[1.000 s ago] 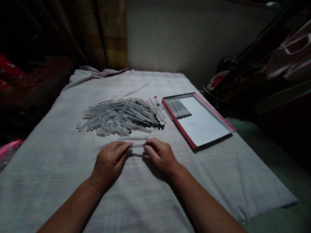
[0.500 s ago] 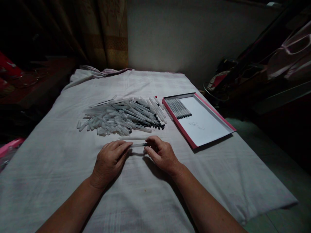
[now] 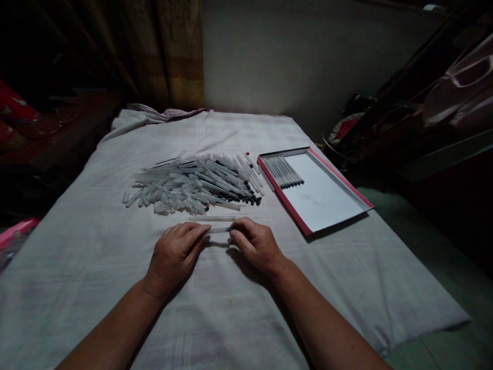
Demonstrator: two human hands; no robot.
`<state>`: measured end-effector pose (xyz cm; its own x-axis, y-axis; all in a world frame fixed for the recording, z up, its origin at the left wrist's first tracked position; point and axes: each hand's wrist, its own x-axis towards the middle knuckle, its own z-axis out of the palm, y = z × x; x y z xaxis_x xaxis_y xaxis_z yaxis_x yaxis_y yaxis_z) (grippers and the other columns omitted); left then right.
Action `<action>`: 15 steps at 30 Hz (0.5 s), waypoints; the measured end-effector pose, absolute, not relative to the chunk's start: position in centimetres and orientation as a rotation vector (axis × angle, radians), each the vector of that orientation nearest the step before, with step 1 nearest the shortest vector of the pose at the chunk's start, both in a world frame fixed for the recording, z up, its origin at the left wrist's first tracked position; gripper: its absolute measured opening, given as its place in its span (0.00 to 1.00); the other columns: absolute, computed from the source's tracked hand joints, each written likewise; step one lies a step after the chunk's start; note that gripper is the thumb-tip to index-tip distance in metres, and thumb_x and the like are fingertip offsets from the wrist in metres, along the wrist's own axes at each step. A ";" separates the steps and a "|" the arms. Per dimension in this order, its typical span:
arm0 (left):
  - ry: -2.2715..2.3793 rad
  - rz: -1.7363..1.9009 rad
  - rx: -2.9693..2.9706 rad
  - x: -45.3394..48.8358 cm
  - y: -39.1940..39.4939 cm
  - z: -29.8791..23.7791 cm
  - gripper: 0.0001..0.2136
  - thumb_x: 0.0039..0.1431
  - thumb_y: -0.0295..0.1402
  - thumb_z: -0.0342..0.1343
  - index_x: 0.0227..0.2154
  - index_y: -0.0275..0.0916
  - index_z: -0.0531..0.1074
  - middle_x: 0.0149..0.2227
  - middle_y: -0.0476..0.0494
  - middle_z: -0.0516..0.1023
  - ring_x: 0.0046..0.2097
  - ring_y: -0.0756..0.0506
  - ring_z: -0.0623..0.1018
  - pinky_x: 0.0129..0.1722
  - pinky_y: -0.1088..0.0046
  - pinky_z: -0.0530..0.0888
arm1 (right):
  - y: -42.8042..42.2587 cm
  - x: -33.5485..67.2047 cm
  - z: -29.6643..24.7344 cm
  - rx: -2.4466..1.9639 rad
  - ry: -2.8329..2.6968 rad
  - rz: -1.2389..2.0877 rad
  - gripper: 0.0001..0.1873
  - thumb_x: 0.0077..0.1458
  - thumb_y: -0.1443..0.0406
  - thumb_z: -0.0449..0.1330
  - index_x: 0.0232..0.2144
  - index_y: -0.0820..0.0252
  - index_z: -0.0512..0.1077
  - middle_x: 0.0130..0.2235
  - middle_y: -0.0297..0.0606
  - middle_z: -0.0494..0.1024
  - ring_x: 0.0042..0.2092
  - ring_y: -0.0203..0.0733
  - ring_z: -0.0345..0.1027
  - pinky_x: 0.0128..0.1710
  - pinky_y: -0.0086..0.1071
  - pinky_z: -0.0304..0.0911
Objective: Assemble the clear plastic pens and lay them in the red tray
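Left hand (image 3: 175, 254): the left end of a clear pen (image 3: 219, 230) is clamped between thumb and fingertips.
Right hand (image 3: 258, 246): the pen's right end, where a dark part shows, is pinched the same way.
Clear pen: it is held level between the two hands, over the near middle of the white tablecloth (image 3: 231, 334).
Loose pen barrel (image 3: 211, 219): laid just beyond the held pen, roughly parallel to it.
Heap of pen parts (image 3: 192, 182): spread farther off, with pale caps at the left and black tips at the right.
Shallow red-edged box (image 3: 333, 205): set to the right of the heap.
Row of pens (image 3: 284, 172): lined up side by side in the box's far left corner, black ends nearest.
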<state>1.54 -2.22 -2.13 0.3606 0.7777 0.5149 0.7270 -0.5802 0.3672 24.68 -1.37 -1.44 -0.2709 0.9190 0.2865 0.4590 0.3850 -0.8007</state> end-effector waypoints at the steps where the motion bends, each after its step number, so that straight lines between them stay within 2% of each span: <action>1: 1.403 1.019 2.522 1.5 -2.2 -2.1 0.11 0.67 0.36 0.53 0.47 0.42 0.76 0.40 0.42 0.81 0.41 0.43 0.80 0.41 0.65 0.75 | -1.4 24.7 -1.5 -1.190 -1.878 0.767 0.07 0.60 0.63 0.57 0.39 0.57 0.73 0.32 0.35 0.79 0.32 0.38 0.73 0.35 0.29 0.65; 7: 1.390 1.032 2.546 1.6 -2.2 -1.9 0.11 0.68 0.36 0.53 0.47 0.40 0.76 0.40 0.42 0.81 0.40 0.43 0.80 0.41 0.65 0.75 | -1.4 24.7 -1.4 -1.177 -1.885 0.753 0.07 0.61 0.63 0.56 0.38 0.57 0.73 0.31 0.35 0.78 0.31 0.37 0.72 0.35 0.29 0.65; 11: 1.379 1.036 2.559 1.6 -2.2 -1.9 0.11 0.68 0.35 0.53 0.47 0.40 0.76 0.40 0.42 0.81 0.40 0.43 0.80 0.40 0.66 0.75 | -1.4 24.7 -1.4 -1.183 -1.882 0.769 0.07 0.60 0.63 0.57 0.40 0.57 0.72 0.32 0.34 0.79 0.30 0.37 0.71 0.34 0.28 0.64; 15: 1.384 1.031 2.574 1.6 -2.2 -1.9 0.10 0.67 0.35 0.53 0.47 0.40 0.75 0.40 0.42 0.81 0.40 0.43 0.80 0.41 0.65 0.75 | -1.4 24.7 -1.5 -1.197 -1.902 0.765 0.07 0.61 0.63 0.55 0.37 0.56 0.72 0.30 0.34 0.78 0.32 0.38 0.72 0.35 0.29 0.64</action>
